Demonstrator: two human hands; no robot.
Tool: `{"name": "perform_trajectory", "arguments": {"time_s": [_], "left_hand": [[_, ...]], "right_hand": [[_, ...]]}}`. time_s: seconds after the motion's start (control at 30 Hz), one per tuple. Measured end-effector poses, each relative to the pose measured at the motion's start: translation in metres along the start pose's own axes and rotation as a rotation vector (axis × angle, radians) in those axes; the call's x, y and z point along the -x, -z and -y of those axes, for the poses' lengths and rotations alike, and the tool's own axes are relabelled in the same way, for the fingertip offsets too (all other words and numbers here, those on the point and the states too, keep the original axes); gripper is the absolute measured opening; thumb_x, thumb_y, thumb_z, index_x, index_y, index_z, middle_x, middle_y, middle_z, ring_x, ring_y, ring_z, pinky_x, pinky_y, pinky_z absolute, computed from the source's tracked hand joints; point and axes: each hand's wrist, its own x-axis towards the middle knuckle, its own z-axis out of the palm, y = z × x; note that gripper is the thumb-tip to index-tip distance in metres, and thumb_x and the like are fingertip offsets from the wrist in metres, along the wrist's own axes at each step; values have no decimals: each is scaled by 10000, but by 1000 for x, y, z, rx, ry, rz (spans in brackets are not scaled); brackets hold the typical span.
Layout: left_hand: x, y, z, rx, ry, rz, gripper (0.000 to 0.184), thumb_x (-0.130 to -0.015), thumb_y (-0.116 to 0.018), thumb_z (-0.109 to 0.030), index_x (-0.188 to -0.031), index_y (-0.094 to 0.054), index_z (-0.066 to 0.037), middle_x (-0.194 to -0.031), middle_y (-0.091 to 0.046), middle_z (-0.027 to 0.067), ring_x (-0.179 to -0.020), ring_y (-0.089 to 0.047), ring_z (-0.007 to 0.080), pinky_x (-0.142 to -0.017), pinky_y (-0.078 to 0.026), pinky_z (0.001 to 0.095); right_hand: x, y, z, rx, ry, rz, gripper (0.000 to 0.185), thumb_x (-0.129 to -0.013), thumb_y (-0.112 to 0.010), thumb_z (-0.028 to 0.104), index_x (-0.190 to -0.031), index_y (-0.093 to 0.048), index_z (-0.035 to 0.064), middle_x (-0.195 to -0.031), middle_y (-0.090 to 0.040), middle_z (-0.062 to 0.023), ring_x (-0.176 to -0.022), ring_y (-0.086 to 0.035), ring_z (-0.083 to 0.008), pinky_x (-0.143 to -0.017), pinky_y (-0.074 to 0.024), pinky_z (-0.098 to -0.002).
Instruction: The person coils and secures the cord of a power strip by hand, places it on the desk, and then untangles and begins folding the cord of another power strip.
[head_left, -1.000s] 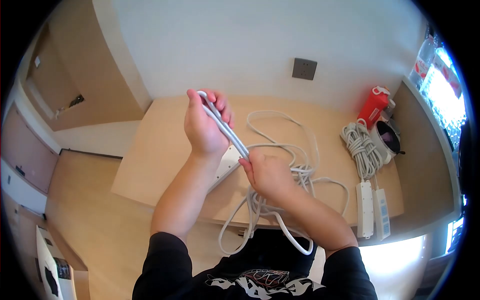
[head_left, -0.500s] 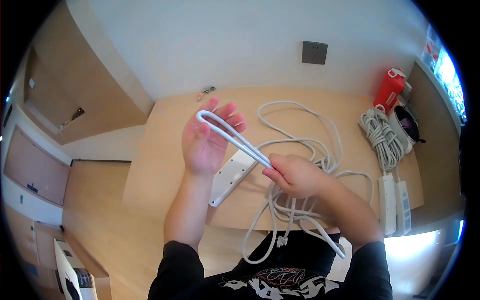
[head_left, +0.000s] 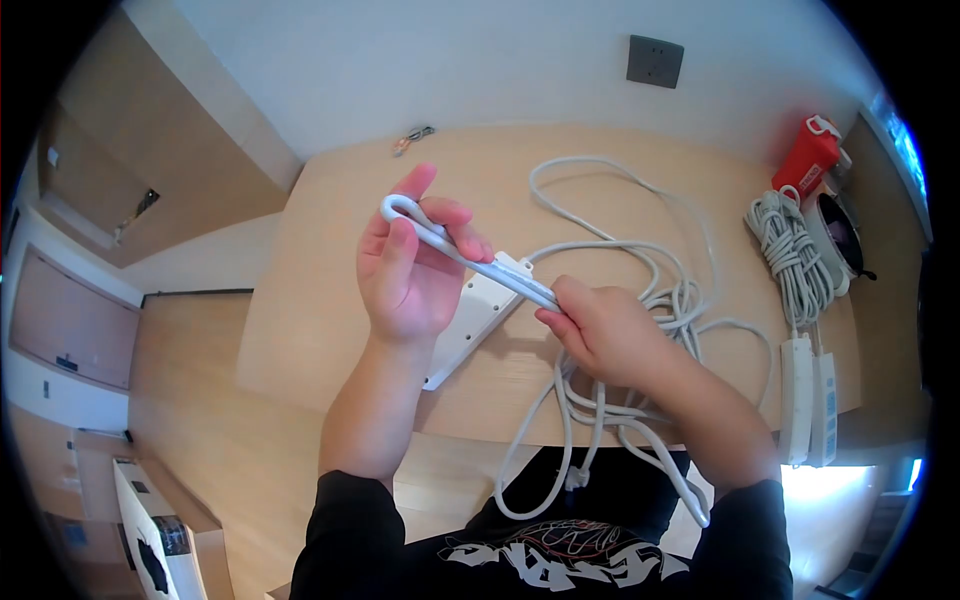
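A white power cord (head_left: 492, 271), folded back into a narrow doubled loop, stretches between my two hands above the table. My left hand (head_left: 412, 285) has its thumb and fingers curled round the looped end, palm up. Lower on the doubled strands, my right hand (head_left: 610, 335) is closed in a firm grip. Beneath my hands a white power strip (head_left: 468, 330) lies slanted on the table, partly hidden by the left hand and wrist. The rest of the cord spreads in loose tangled loops under and beyond my right arm. Its plug (head_left: 577, 477) hangs below the table's front edge.
On the wooden table (head_left: 330, 300), a bundled white cord (head_left: 792, 255) with two power strips (head_left: 797, 400) lies at the right. Behind it stand a red container (head_left: 808, 155) and a dark-lined pouch (head_left: 838, 235). A small cable (head_left: 413, 139) rests at the back edge. A socket (head_left: 655, 62) is on the wall.
The fingers of my left hand have curled in over the cord's loop, where they were spread before. My right hand keeps its grip. The view has tilted slightly.
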Motion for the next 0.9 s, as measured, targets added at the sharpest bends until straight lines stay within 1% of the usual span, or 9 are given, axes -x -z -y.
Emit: {"name": "perform_trajectory", "arguments": {"time_s": [0.1, 0.2, 0.3, 0.4, 0.5, 0.6, 0.67, 0.77, 0.9], "left_hand": [[4, -7, 6, 55, 14, -61, 463, -1048, -436, -308, -1405, -455, -13, -1205, -653, 186, -966, -668, 305, -852, -536, 469], [5, -16, 3, -65, 71, -141, 447, -1043, -432, -388, -1340, -524, -67, -1212, -656, 99, -941, -633, 216, -814, -504, 399], [9, -9, 2, 38, 80, -207, 412, -1045, -429, -386, -1272, -568, -72, -1166, -679, 95, -932, -644, 217, -809, -506, 390], [10, 2, 2, 120, 87, -124, 399, -1043, -432, -387, -1232, -585, -70, -1136, -693, 93, -915, -651, 220, -792, -504, 385], [9, 4, 0, 138, 95, -50, 389, -1043, -433, -374, -1234, -583, -69, -1149, -686, 107, -1014, -647, 249, -859, -508, 414], [-5, -50, 8, 49, 78, -405, 387, -1049, -418, -353, -1250, -575, -61, -1133, -681, 143, -1121, -618, 290, -982, -470, 462], [5, -59, 24, -8, 298, -402, 365, -1055, -399, -344, -1164, -590, -53, -1145, -669, 185, -1178, -587, 323, -1045, -421, 492], [23, -53, 43, -179, 424, -254, 352, -1062, -374, -336, -998, -576, -55, -1025, -668, 192, -1166, -589, 351, -1080, -385, 530], [20, -43, 43, -202, 340, -90, 371, -1068, -353, -323, -822, -495, -84, -752, -593, 111, -1071, -624, 350, -1069, -384, 562]], "right_hand": [[2, 9, -1, -62, -55, 78, 276, -987, -523, 326, -917, -531, 59, -706, -611, -186, -682, -604, -413, -610, -452, -512], [4, 11, -1, -74, -73, 108, 277, -989, -521, 326, -920, -531, 57, -724, -612, -192, -709, -604, -413, -633, -453, -511], [4, 12, 2, -47, -70, 119, 277, -991, -518, 328, -923, -532, 59, -723, -611, -191, -706, -603, -414, -634, -459, -506], [4, 11, 5, -7, -50, 116, 275, -991, -519, 328, -921, -530, 62, -715, -611, -187, -684, -601, -418, -619, -462, -500], [5, 4, 1, -19, 30, 23, 239, -981, -548, 274, -873, -504, 65, -661, -574, -174, -621, -567, -415, -562, -435, -472], [5, 6, -4, -36, 26, -39, 250, -980, -543, 296, -883, -505, 69, -686, -596, -178, -638, -592, -414, -580, -455, -491], [5, 4, -5, -4, 7, -56, 254, -978, -539, 315, -912, -518, 71, -713, -618, -181, -669, -617, -413, -609, -478, -505], [4, -5, -2, 37, 21, -82, 211, -954, -572, 271, -957, -541, 62, -724, -626, -178, -680, -618, -407, -618, -487, -490], [4, 3, 5, -124, 48, -53, 238, -914, -628, 218, -1067, -575, 42, -783, -652, -187, -704, -619, -405, -629, -493, -456]]}}
